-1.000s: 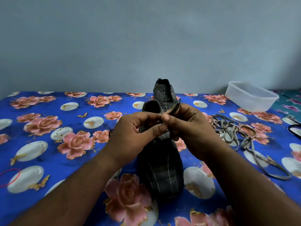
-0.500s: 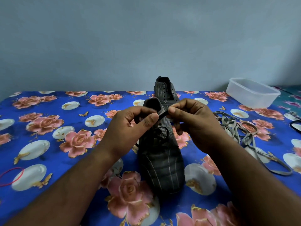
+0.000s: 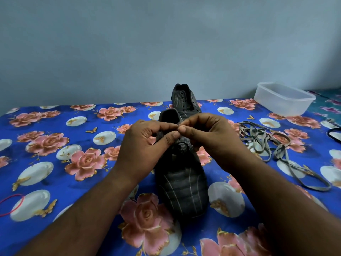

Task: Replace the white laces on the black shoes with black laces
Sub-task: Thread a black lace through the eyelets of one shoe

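A black striped shoe stands in the middle of the table, toe toward me, with a black lace threaded across its lower eyelets. My left hand and my right hand meet above the shoe's tongue, fingertips pinched together on the lace end, which is almost hidden between them. A second black shoe stands behind the first, its eyelets bare. The removed whitish-grey laces lie in a loose tangle to the right.
A clear plastic tub sits at the back right. A red rubber band lies at the left edge, and a black loop at the far right edge. The floral blue cloth covers the table.
Both hands have drawn together until their fingertips touch over the tongue. The short stretch of black lace seen between them earlier is now hidden in the pinch.
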Available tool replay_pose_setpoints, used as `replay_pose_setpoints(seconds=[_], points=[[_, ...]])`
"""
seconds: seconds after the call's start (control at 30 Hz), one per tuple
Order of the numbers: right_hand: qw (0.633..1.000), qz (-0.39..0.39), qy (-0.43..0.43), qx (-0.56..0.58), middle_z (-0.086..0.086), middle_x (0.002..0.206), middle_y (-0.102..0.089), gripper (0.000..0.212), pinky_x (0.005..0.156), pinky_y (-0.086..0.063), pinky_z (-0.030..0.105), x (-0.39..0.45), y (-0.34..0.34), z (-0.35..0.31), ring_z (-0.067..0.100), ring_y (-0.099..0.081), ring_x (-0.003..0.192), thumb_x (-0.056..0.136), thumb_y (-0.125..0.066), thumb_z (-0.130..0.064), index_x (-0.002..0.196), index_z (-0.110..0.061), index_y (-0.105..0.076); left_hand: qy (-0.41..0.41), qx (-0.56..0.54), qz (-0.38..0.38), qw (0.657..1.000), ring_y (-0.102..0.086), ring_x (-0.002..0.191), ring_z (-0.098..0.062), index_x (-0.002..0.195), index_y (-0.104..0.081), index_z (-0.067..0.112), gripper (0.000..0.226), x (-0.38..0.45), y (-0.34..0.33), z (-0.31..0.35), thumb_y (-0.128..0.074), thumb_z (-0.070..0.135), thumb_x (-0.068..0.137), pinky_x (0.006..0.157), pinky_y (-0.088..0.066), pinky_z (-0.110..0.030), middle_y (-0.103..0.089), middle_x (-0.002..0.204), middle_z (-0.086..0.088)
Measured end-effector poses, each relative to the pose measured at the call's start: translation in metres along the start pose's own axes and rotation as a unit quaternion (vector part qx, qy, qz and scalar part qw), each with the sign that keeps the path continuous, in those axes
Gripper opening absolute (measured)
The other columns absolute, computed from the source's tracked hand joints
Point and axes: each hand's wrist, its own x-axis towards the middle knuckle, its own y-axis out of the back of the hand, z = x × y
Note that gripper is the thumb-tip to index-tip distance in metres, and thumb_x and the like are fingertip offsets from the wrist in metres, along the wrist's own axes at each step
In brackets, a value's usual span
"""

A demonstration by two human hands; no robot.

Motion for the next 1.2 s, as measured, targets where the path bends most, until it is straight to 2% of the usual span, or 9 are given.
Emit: replay_pose_setpoints(seconds=[0.17, 0.27, 0.37, 0.47, 0.53, 0.63, 0.77, 0.93, 1.2], points=[[1.000, 0.009, -0.001, -0.016, 0.009, 0.073, -0.070, 0.026, 0.053, -0.045, 0.029, 0.002, 0.001, 0.003, 0.015, -0.051, 0.059, 0.076, -0.077, -0.029, 0.092, -0.009, -0.076, 0.000, 0.005, -0.001, 1.000, -0.059, 0.083, -0.009, 0.095, -0.073, 0.044, 0.012, 0.000, -0.001, -0.007, -0.075, 0.036, 0.087, 0.070, -0.042, -0.015, -0.070, 0.083, 0.028], [0.999, 0.013, 0.001, -0.035, 0.024, 0.080, -0.069, 0.013, 0.054, -0.045, 0.030, 0.003, 0.002, 0.006, 0.019, -0.050, 0.061, 0.083, -0.077, -0.021, 0.092, -0.011, -0.077, -0.001, 0.003, -0.005, 1.000, -0.057, 0.081, -0.011, 0.096, -0.071, 0.049, 0.014, 0.001, -0.001, -0.009, -0.069, 0.039, 0.087, 0.069, -0.042, -0.018, -0.070, 0.084, 0.031], [0.999, 0.007, 0.003, -0.044, 0.011, 0.073, -0.070, 0.004, 0.055, -0.043, 0.030, 0.004, 0.002, 0.009, 0.014, -0.051, 0.060, 0.087, -0.076, -0.017, 0.089, -0.014, -0.077, -0.011, 0.026, -0.003, 1.000, -0.056, 0.085, -0.006, 0.099, -0.073, 0.047, 0.015, 0.000, -0.004, -0.010, -0.068, 0.040, 0.087, 0.073, -0.040, -0.015, -0.068, 0.084, 0.034], [0.999, 0.005, 0.009, -0.038, 0.005, 0.074, -0.070, 0.005, 0.055, -0.044, 0.027, 0.005, 0.002, 0.010, 0.009, -0.052, 0.058, 0.089, -0.074, -0.016, 0.090, -0.012, -0.076, -0.004, 0.040, 0.016, 0.999, -0.057, 0.094, -0.006, 0.097, -0.076, 0.039, 0.014, 0.001, -0.006, -0.014, -0.068, 0.045, 0.086, 0.083, -0.044, -0.025, -0.070, 0.089, 0.027], [0.999, 0.010, 0.019, -0.029, 0.008, 0.081, -0.070, 0.010, 0.058, -0.046, 0.022, 0.005, 0.003, 0.011, 0.006, -0.055, 0.062, 0.095, -0.067, -0.017, 0.097, -0.012, -0.075, -0.005, 0.048, 0.022, 0.999, -0.056, 0.101, -0.009, 0.094, -0.075, 0.035, 0.018, 0.000, -0.008, -0.016, -0.065, 0.048, 0.086, 0.090, -0.044, -0.034, -0.066, 0.097, 0.020], [0.989, 0.005, 0.070, -0.127, -0.014, 0.090, -0.068, 0.021, 0.072, -0.045, 0.015, 0.007, 0.003, 0.018, -0.002, -0.060, 0.080, 0.103, -0.056, -0.014, 0.116, -0.016, -0.073, -0.005, 0.084, 0.020, 0.996, -0.052, 0.111, -0.015, 0.095, -0.070, 0.035, 0.018, -0.002, -0.013, -0.015, -0.059, 0.047, 0.087, 0.098, -0.039, -0.042, -0.056, 0.112, 0.012], [0.946, -0.010, 0.129, -0.298, -0.005, 0.095, -0.055, 0.028, 0.081, -0.039, 0.011, 0.010, 0.006, 0.028, 0.005, -0.056, 0.095, 0.102, -0.054, -0.022, 0.124, -0.025, -0.071, -0.022, 0.150, -0.001, 0.988, -0.050, 0.116, -0.012, 0.097, -0.066, 0.032, 0.014, -0.003, -0.015, -0.014, -0.057, 0.041, 0.091, 0.096, -0.036, -0.043, -0.060, 0.118, 0.018], [0.943, -0.016, 0.127, -0.307, -0.008, 0.100, -0.057, 0.021, 0.081, -0.037, 0.010, 0.012, 0.012, 0.027, 0.002, -0.054, 0.096, 0.102, -0.057, -0.013, 0.114, -0.026, -0.068, 0.003, 0.207, 0.009, 0.978, -0.047, 0.107, -0.010, 0.095, -0.064, 0.034, 0.014, -0.001, -0.013, -0.016, -0.054, 0.043, 0.091, 0.088, -0.027, -0.038, -0.064, 0.105, 0.022], [0.954, -0.017, 0.117, -0.277, 0.001, 0.098, -0.062, 0.022, 0.079, -0.042, 0.014, 0.015, 0.020, 0.028, 0.013, -0.057, 0.096, 0.100, -0.058, -0.012, 0.107, -0.032, -0.066, 0.046, 0.241, -0.026, 0.969, -0.033, 0.106, -0.004, 0.096, -0.073, 0.041, 0.029, 0.003, -0.015, -0.014, -0.050, 0.054, 0.085, 0.090, -0.020, -0.037, -0.055, 0.110, 0.022]])
